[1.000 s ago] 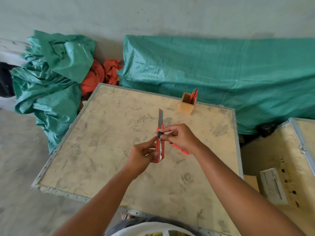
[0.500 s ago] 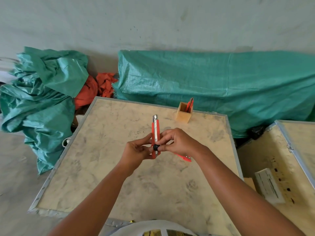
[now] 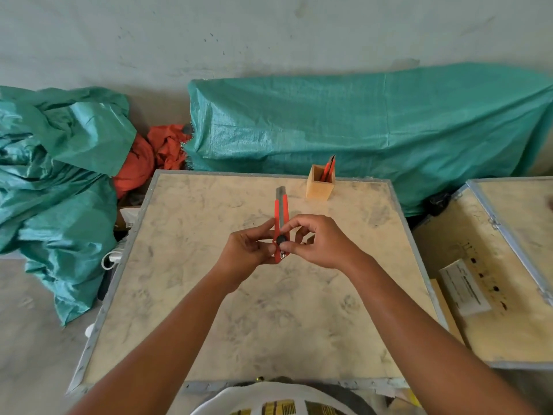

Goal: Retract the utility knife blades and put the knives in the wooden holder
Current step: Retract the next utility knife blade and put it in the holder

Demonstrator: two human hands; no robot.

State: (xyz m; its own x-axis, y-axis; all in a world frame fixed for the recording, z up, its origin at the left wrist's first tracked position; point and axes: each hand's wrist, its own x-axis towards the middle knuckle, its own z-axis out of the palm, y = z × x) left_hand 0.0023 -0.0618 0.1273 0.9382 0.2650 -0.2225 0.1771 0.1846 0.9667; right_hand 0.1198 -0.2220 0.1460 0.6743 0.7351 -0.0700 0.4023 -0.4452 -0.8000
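A red utility knife (image 3: 281,211) is held upright above the middle of the table (image 3: 209,310), tip pointing away from me. Only a short grey blade tip shows at its far end. My left hand (image 3: 244,253) grips the lower part of the handle. My right hand (image 3: 320,242) pinches the black slider knob near the handle's lower end with thumb and forefinger. The wooden holder (image 3: 319,188) stands at the table's far edge, right of the knife, with red knives (image 3: 329,168) sticking out of it.
A green tarp (image 3: 374,130) covers a long bulk behind the table. More green tarp (image 3: 57,175) and orange cloth (image 3: 149,157) are piled at the left. A second crate (image 3: 508,265) with a white box (image 3: 463,289) stands to the right.
The long exposed blade has slid back into the red handle, leaving a short tip. The black slider has moved down toward the handle's end under my right fingers.
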